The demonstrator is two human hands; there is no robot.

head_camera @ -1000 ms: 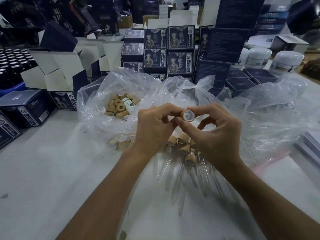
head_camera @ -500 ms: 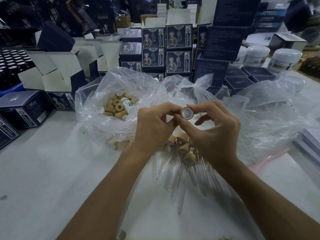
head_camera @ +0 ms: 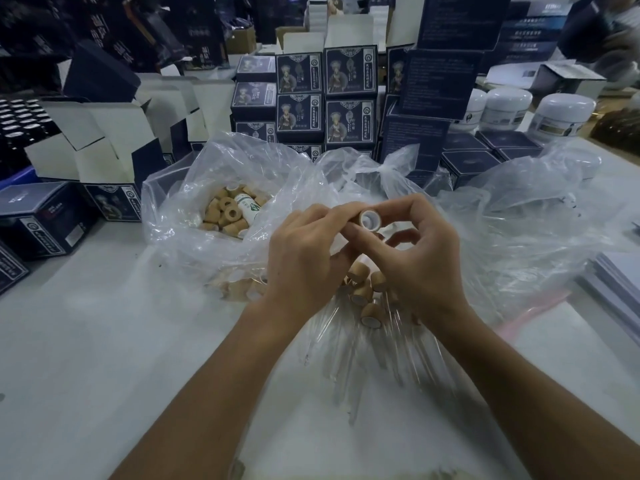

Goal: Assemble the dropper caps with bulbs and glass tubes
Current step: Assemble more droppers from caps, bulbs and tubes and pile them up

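Both hands meet at the centre over a tan dropper cap (head_camera: 370,220) with a white inside, its open end facing me. My left hand (head_camera: 304,258) pinches it from the left and my right hand (head_camera: 419,258) pinches it from the right. Whether a bulb sits in it is hidden by the fingers. Below the hands lie several assembled caps (head_camera: 367,292) with glass tubes (head_camera: 363,355) fanned out on clear plastic. A clear bag (head_camera: 180,216) to the left holds several loose tan caps (head_camera: 228,213).
Stacked dark blue printed boxes (head_camera: 349,98) stand behind the bags, open white-flapped cartons (head_camera: 104,143) at the left, white jars (head_camera: 561,116) at the back right. A second crumpled clear bag (head_camera: 526,220) lies at the right, a stack of cards (head_camera: 620,289) at the right edge.
The hands and cap stay in place; the cap has turned slightly between the fingers. The view has shifted a little.
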